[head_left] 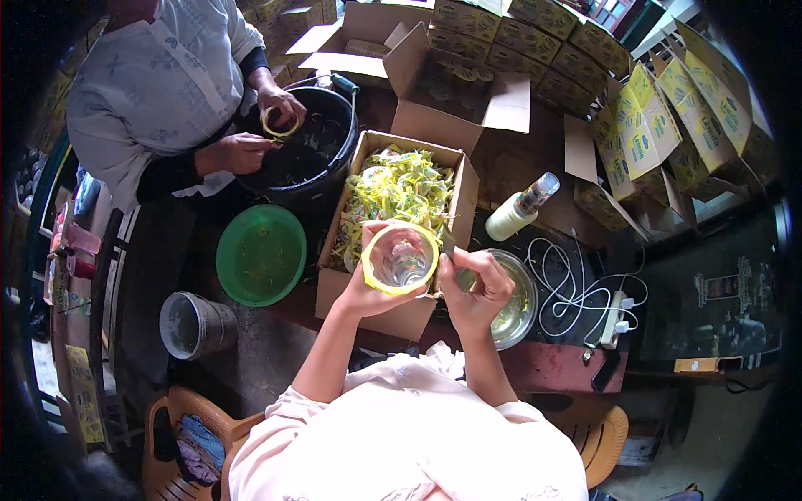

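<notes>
A person's left hand (361, 292) gripped a clear, round cup with a yellow rim (401, 257) above the near edge of an open brown cardboard box (469, 188).
The right hand (476, 292), fingers curled, pinched a small, dark, flat piece (449, 244) just beside the cup; whether they touched could not be told. Yellow-and-white shreds (397, 188) heaped the box. A round green plastic basin (261, 255) sat to its left, a clear round bowl (530, 313) to its right, partly behind the right hand. Across, a co-worker (167, 83) held a yellow-rimmed ring-shaped thing (269, 125) over a black bucket (292, 199).
</notes>
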`<action>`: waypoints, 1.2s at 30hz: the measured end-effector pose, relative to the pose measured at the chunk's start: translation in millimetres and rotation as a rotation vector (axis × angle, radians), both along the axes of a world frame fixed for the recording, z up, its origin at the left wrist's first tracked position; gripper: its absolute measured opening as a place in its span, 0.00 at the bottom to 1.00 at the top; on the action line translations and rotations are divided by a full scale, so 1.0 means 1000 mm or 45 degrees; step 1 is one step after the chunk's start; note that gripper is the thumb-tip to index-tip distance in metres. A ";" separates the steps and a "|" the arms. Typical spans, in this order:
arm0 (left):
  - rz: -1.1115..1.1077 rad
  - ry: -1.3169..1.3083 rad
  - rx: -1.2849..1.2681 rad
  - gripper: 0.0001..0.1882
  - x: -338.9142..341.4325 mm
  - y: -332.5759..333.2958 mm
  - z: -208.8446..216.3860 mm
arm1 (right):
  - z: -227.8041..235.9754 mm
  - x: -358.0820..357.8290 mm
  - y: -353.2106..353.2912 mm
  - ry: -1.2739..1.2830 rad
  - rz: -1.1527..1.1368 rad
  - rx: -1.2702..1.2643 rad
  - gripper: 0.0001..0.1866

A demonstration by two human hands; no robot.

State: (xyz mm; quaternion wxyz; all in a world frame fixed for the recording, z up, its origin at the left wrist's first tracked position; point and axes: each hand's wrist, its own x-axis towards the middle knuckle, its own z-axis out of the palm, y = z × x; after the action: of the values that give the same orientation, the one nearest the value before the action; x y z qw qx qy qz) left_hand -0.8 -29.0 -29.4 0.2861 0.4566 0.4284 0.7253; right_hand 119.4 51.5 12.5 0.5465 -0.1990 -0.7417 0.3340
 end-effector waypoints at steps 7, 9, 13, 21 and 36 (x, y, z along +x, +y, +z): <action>0.053 0.000 -0.009 0.40 0.001 -0.003 -0.003 | 0.002 0.000 -0.011 0.028 -0.017 0.048 0.08; 0.071 0.049 -0.036 0.40 0.001 -0.003 -0.005 | 0.003 -0.001 -0.013 0.039 -0.019 0.068 0.09; 0.164 0.163 -0.055 0.44 0.002 -0.005 -0.010 | 0.003 -0.001 -0.014 0.024 -0.063 0.092 0.09; 0.109 0.210 -0.036 0.43 0.004 -0.008 -0.004 | 0.001 0.003 -0.005 -0.015 -0.060 0.191 0.12; 0.008 0.049 0.023 0.45 0.001 -0.003 -0.006 | 0.004 0.006 -0.004 0.050 -0.040 0.120 0.09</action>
State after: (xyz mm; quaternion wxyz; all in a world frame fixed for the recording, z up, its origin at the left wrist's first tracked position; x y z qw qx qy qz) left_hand 0.1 -32.4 -35.6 0.2714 0.4716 0.4287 0.7212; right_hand 125.9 47.7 16.5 0.5749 -0.1779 -0.7426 0.2938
